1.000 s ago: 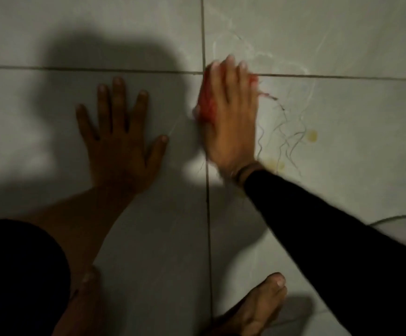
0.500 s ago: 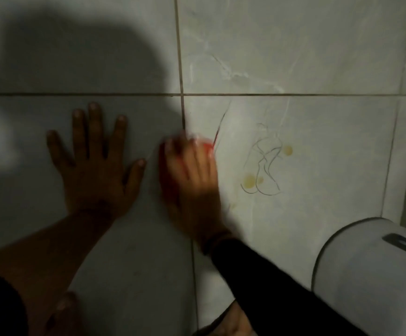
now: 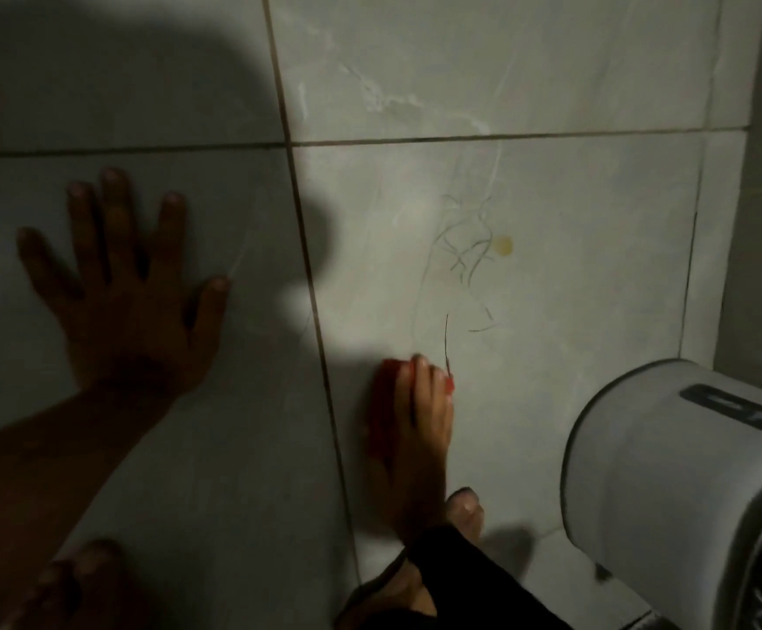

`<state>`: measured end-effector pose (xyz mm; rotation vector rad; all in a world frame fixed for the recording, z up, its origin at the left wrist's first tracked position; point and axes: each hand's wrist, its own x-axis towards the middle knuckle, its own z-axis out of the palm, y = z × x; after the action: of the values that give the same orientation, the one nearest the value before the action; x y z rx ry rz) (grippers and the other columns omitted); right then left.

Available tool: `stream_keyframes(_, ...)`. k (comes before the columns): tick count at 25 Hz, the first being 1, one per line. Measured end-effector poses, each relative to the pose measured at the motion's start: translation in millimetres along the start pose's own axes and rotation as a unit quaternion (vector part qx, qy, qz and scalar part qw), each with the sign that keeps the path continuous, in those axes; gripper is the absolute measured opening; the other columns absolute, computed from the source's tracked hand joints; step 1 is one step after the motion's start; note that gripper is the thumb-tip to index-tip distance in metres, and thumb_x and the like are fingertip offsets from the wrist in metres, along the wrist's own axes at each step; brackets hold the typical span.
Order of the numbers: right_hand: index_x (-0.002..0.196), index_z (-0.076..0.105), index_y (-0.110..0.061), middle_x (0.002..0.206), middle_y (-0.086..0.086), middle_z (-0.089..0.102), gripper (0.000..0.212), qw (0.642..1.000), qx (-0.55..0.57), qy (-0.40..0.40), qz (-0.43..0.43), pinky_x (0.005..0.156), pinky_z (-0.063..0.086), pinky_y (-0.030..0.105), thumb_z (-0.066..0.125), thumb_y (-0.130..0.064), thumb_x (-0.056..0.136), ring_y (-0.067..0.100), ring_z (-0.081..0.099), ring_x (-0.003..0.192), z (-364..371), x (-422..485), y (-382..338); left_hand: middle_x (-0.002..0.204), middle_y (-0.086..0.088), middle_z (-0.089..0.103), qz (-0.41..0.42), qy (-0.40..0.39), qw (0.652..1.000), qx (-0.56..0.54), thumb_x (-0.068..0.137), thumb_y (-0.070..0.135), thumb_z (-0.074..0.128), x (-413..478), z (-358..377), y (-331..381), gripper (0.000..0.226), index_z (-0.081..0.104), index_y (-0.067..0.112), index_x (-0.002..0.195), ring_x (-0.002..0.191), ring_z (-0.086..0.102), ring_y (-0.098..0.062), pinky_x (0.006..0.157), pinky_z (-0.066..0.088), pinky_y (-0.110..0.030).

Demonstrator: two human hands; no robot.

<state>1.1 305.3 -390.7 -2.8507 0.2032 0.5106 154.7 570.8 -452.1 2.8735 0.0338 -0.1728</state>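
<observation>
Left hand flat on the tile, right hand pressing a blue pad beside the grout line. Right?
No: the pad under the right hand is red, not blue; the head view shows it. The left hand does lie flat on the tile, and the pad sits beside the grout line.

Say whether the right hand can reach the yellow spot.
Probably yes: the right hand, on the red scrubber, shares a tile with the yellow spot; only loose hairs lie between.

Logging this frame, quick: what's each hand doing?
Left hand: open, flat on the floor.
Right hand: open, pressing down on a red pad.
</observation>
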Motion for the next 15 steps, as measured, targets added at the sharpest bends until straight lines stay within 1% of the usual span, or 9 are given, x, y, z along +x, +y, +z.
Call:
stream_keyframes(2, 0.167, 0.030, -0.004, 0.177, 0.025, 0.021, 0.068, 0.998, 0.016, 0.018, 0.054, 0.133, 0.016, 0.071, 0.028, -0.043, 0.112, 0.045, 0.014, 0.166, -19.6, 20.7, 38.2, 0.183, -0.005, -0.013, 0.001, 0.003, 1.000, 0.005, 0.103, 0.065, 0.031, -0.3, 1.1, 0.3, 0.085, -0.006, 0.037, 0.174, 0.170, 0.003, -0.044, 0.124, 0.009, -0.081)
stream_keyframes(4, 0.167, 0.029, 0.001, 0.177, 0.028, 0.019, 0.072, 0.976, 0.057, 0.086, 0.192, 0.135, 0.012, 0.065, 0.040, -0.037, 0.106, 0.046, 0.012, 0.167, -44.7, 104.9, 59.8, 0.184, -0.004, -0.012, 0.004, 0.009, 1.000, -0.003, 0.103, 0.065, 0.032, 0.0, 4.2, -2.7, 0.085, -0.003, 0.038, 0.175, 0.170, 0.003, -0.045, 0.123, 0.011, -0.082)
stream_keyframes(5, 0.166, 0.030, 0.002, 0.176, 0.029, 0.022, 0.075, 0.964, 0.057, 0.133, 0.222, 0.136, 0.013, 0.062, 0.044, -0.037, 0.104, 0.048, 0.015, 0.166, -57.5, 152.7, 62.6, 0.184, -0.004, -0.011, 0.006, 0.009, 1.000, -0.009, 0.102, 0.065, 0.032, 0.4, 5.6, -3.7, 0.084, -0.001, 0.039, 0.175, 0.170, 0.003, -0.045, 0.122, 0.013, -0.082)
stream_keyframes(6, 0.166, 0.031, 0.001, 0.175, 0.030, 0.024, 0.075, 0.966, 0.046, 0.159, 0.197, 0.135, 0.015, 0.062, 0.047, -0.037, 0.103, 0.050, 0.019, 0.165, -65.1, 185.8, 58.5, 0.184, -0.003, -0.011, 0.006, 0.007, 1.000, -0.013, 0.102, 0.066, 0.032, 1.4, 5.9, -3.9, 0.084, -0.001, 0.040, 0.175, 0.170, 0.003, -0.045, 0.122, 0.015, -0.082)
stream_keyframes(7, 0.166, 0.031, 0.000, 0.175, 0.029, 0.025, 0.075, 0.977, 0.019, 0.165, 0.133, 0.135, 0.016, 0.063, 0.048, -0.037, 0.104, 0.051, 0.020, 0.165, -61.7, 199.3, 52.2, 0.185, -0.004, -0.010, 0.002, 0.002, 1.000, -0.016, 0.102, 0.066, 0.031, 1.9, 5.1, -3.3, 0.084, -0.002, 0.041, 0.174, 0.170, 0.003, -0.045, 0.121, 0.016, -0.082)
stream_keyframes(9, 0.169, 0.026, -0.006, 0.179, 0.025, 0.017, 0.072, 0.996, -0.033, 0.077, -0.023, 0.136, 0.010, 0.064, 0.040, -0.042, 0.108, 0.046, 0.011, 0.168, -42.2, 165.8, 42.0, 0.185, -0.008, -0.005, -0.011, -0.006, 1.000, -0.017, 0.102, 0.066, 0.030, 1.8, 1.2, -0.2, 0.083, -0.003, 0.041, 0.174, 0.170, 0.003, -0.043, 0.122, 0.013, -0.082)
stream_keyframes(11, 0.170, 0.024, -0.008, 0.181, 0.021, 0.013, 0.073, 0.997, -0.047, -0.025, -0.059, 0.135, 0.007, 0.067, 0.032, -0.047, 0.110, 0.041, 0.005, 0.170, -39.1, 95.9, 45.7, 0.185, -0.012, -0.001, -0.020, -0.017, 1.000, -0.011, 0.102, 0.064, 0.030, 0.8, -2.4, 2.6, 0.084, 0.004, 0.035, 0.176, 0.170, 0.003, -0.043, 0.123, 0.009, -0.082)
stream_keyframes(13, 0.169, 0.025, -0.004, 0.180, 0.022, 0.016, 0.074, 0.999, 0.004, 0.003, 0.034, 0.136, 0.005, 0.064, 0.038, -0.043, 0.107, 0.042, 0.009, 0.169, -51.8, 84.0, 74.6, 0.184, -0.016, 0.003, -0.021, -0.020, 1.000, -0.004, 0.102, 0.062, 0.033, 1.0, -4.5, 4.3, 0.082, 0.016, 0.029, 0.176, 0.169, 0.004, -0.045, 0.124, 0.005, -0.081)
stream_keyframes(15, 0.166, 0.029, 0.001, 0.177, 0.026, 0.023, 0.076, 0.979, 0.038, 0.093, 0.176, 0.136, 0.012, 0.061, 0.042, -0.039, 0.103, 0.046, 0.018, 0.167, -66.0, 146.7, 81.1, 0.184, -0.017, 0.004, -0.017, -0.015, 1.000, 0.005, 0.102, 0.062, 0.034, 2.7, -5.3, 3.3, 0.081, 0.019, 0.028, 0.175, 0.169, 0.004, -0.045, 0.125, 0.003, -0.080)
